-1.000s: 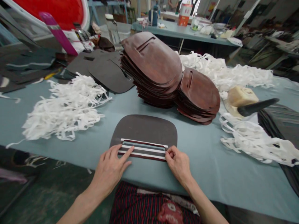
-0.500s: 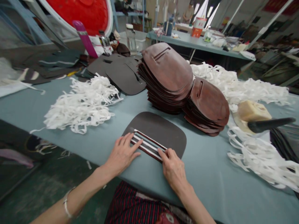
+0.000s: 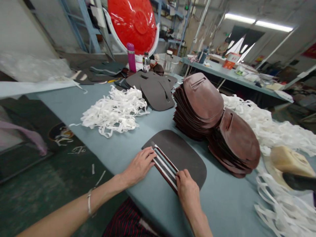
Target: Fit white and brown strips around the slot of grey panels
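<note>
A dark grey rounded panel [image 3: 184, 153] lies flat on the table in front of me. Near its close edge runs a long slot trimmed with brown leather and white strips [image 3: 165, 172]. My left hand [image 3: 138, 167] rests over the far left end of the slot, fingers stretched out on the trim, thumb a little apart. At the other end, the fingers of my right hand [image 3: 189, 189] are curled and pressed together on the strip end. The fingertips partly cover what they grip.
Two stacks of brown leather panels [image 3: 203, 95] stand beyond the grey panel. A heap of white strips [image 3: 116, 112] lies left; more strips [image 3: 286, 204] are at right, near a pale block [image 3: 292, 161]. Other grey panels [image 3: 158, 93] and a purple bottle [image 3: 131, 57] are farther back.
The camera has turned, so everything sits farther right in view. My left fingers and thumb are drawn closer together, and my right fingers have gathered at the strip end.
</note>
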Tool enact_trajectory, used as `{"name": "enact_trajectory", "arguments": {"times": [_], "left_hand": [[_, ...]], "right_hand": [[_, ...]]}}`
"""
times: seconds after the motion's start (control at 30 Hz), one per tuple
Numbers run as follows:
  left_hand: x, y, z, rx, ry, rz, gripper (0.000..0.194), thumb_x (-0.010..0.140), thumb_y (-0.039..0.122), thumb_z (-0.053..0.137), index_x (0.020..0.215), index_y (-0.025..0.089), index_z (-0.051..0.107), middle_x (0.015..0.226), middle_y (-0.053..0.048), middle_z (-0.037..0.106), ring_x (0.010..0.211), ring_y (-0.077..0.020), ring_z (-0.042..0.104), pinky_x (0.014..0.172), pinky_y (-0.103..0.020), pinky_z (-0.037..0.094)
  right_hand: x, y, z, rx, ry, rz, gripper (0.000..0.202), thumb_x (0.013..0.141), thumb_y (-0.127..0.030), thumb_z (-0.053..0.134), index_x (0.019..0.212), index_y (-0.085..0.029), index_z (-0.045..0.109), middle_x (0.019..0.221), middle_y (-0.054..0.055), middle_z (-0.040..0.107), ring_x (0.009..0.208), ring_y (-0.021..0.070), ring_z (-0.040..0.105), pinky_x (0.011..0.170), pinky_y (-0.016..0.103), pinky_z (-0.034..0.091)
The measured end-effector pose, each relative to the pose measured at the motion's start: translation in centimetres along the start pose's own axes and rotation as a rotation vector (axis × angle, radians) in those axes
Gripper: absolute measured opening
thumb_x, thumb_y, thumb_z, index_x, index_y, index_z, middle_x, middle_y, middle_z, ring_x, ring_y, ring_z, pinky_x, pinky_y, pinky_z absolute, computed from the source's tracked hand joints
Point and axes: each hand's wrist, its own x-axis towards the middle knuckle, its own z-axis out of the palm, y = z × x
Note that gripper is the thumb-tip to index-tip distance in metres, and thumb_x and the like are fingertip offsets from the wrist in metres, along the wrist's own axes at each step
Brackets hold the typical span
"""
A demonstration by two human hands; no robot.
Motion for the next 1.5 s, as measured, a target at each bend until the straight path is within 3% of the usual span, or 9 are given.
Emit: {"name": "enact_trajectory", "arguments": {"times": [0.17,0.47,0.7,0.83,0.93,1.03,1.17,1.3,1.5], "left_hand": [[0.1,-0.1,-0.1,-0.065,0.067,-0.08,0.03,0.089,0.024,0.051,0.117,0.018,0.05,0.125,-0.011,0.049,0.126,-0.0238,0.041,0.106,-0.045,0.039],[-0.3,0.1,-0.9,-0.113,0.098,-0.145,0.031,0.087,0.026,0.054,0.117,0.018,0.049,0.122,-0.012,0.049,0.121,-0.0239,0.043,0.104,-0.046,0.04],[-0.1,0.3,-1.2,-0.117,0.1,-0.147,0.032,0.086,0.024,0.054,0.117,0.018,0.049,0.123,-0.012,0.051,0.121,-0.0245,0.044,0.103,-0.046,0.041],[0.0,0.2,-1.3,-0.085,0.065,-0.087,0.045,0.088,0.017,0.045,0.132,0.018,0.038,0.131,-0.011,0.048,0.125,-0.0226,0.041,0.105,-0.045,0.037],[0.2,0.2,-1.1,-0.031,0.022,-0.042,0.043,0.089,0.014,0.041,0.131,0.019,0.041,0.129,-0.009,0.053,0.124,-0.0216,0.042,0.106,-0.045,0.035],[0.1,0.2,-0.8,0.025,0.029,-0.036,0.038,0.089,0.015,0.043,0.126,0.017,0.047,0.126,-0.008,0.055,0.123,-0.0222,0.043,0.105,-0.045,0.036],[0.0,0.1,-0.4,0.077,0.029,-0.01,0.038,0.09,0.015,0.043,0.128,0.015,0.047,0.129,-0.009,0.054,0.124,-0.0226,0.042,0.106,-0.045,0.036],[-0.1,0.0,0.0,0.08,0.036,0.019,0.039,0.091,0.015,0.041,0.13,0.015,0.046,0.129,-0.011,0.055,0.125,-0.0241,0.043,0.105,-0.048,0.036],[-0.3,-0.3,0.4,0.059,0.026,0.033,0.039,0.092,0.016,0.04,0.13,0.017,0.047,0.131,-0.01,0.053,0.127,-0.0227,0.04,0.107,-0.048,0.035]], "right_hand": [[1.0,-0.5,-0.4,-0.139,-0.049,-0.01,0.018,0.088,-0.01,0.044,0.085,-0.02,0.059,0.088,0.003,0.06,0.069,0.0147,0.063,0.054,0.023,0.038],[1.0,0.0,0.8,0.051,0.18,-0.135,0.009,0.086,-0.018,0.052,0.079,-0.021,0.057,0.069,0.0,0.062,0.061,0.0156,0.061,0.056,0.024,0.039],[5.0,-5.7,1.7,0.182,0.351,-0.25,0.022,0.085,-0.007,0.043,0.083,-0.02,0.061,0.078,0.005,0.061,0.074,0.0176,0.058,0.065,0.026,0.042],[6.7,-8.8,1.9,0.153,0.339,-0.304,0.03,0.083,-0.001,0.04,0.091,-0.018,0.062,0.089,0.008,0.06,0.083,0.0203,0.054,0.071,0.031,0.043],[6.2,-9.4,2.2,0.053,0.345,-0.334,0.029,0.085,-0.002,0.04,0.099,-0.016,0.061,0.093,0.01,0.06,0.085,0.0229,0.052,0.071,0.035,0.044],[4.1,-7.8,2.5,-0.024,0.363,-0.356,0.028,0.086,-0.002,0.039,0.098,-0.014,0.061,0.091,0.012,0.059,0.084,0.0248,0.051,0.068,0.037,0.043],[-0.6,-2.7,3.2,-0.05,0.412,-0.408,0.034,0.086,-0.003,0.037,0.11,-0.014,0.058,0.1,0.015,0.06,0.089,0.0262,0.051,0.069,0.038,0.044],[-5.1,1.8,3.2,-0.019,0.37,-0.423,0.036,0.088,-0.006,0.038,0.119,-0.012,0.054,0.106,0.016,0.058,0.095,0.0269,0.05,0.077,0.041,0.044],[-6.4,2.3,2.4,0.079,0.323,-0.34,0.032,0.089,-0.007,0.037,0.114,-0.013,0.056,0.105,0.014,0.058,0.096,0.0253,0.048,0.08,0.042,0.043]]}}
